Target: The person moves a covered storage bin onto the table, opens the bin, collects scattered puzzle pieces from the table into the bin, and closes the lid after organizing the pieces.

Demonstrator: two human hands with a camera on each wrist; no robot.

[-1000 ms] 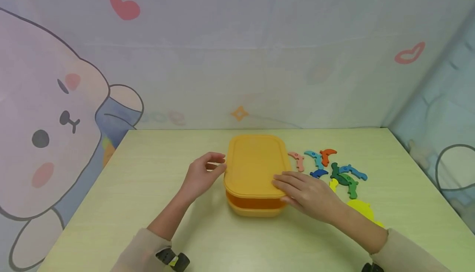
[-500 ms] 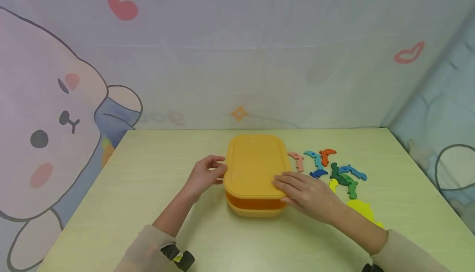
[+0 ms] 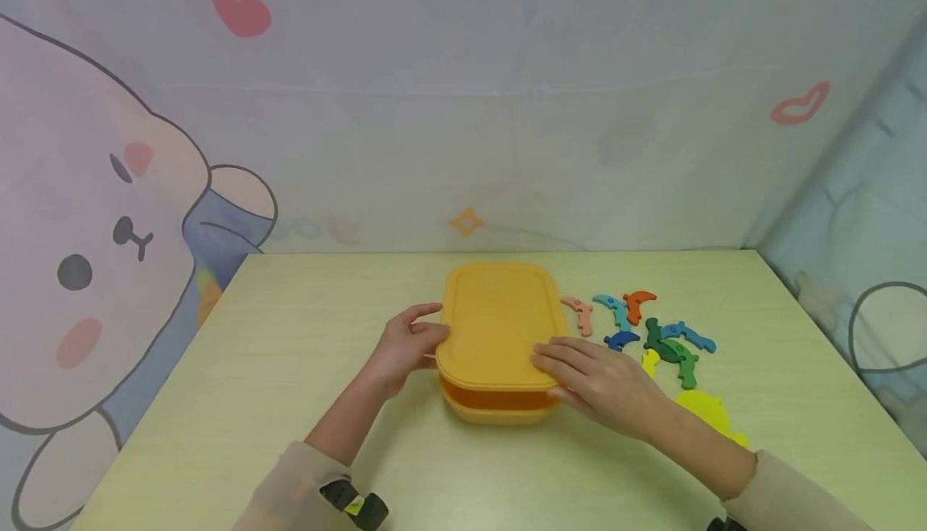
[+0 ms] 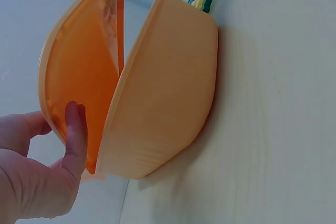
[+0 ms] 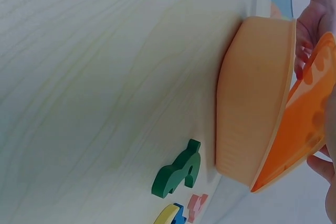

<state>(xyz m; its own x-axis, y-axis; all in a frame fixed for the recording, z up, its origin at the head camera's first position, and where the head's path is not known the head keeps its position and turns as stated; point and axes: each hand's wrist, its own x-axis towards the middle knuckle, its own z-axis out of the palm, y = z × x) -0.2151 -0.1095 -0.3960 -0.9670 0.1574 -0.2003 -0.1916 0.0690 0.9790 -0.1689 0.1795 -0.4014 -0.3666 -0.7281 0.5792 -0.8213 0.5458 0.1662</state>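
A yellow-orange plastic lid (image 3: 500, 322) sits tilted over a box (image 3: 500, 416) of the same colour, its near edge raised so that a gap shows at the front. My left hand (image 3: 401, 351) pinches the lid's left edge, thumb on top and fingers below; the left wrist view shows a finger against the underside. At the lid's near right corner my right hand (image 3: 611, 386) holds the edge, fingers lying on top and thumb under it. The left wrist view shows the box's side wall (image 4: 163, 77) on the table. What the box contains is hidden.
Several small coloured toy pieces lie right of the box, among them a pink piece (image 3: 582, 315), an orange-red piece (image 3: 637, 306) and a green piece (image 3: 684, 364). A bright yellow flat piece (image 3: 706, 410) is partly hidden by my right forearm. A printed cloth (image 3: 507, 113) hangs behind the table.
My left hand has moved right, from beside the lid onto its left edge, and its thumb now overlaps the top. The right hand and the box have hardly moved.
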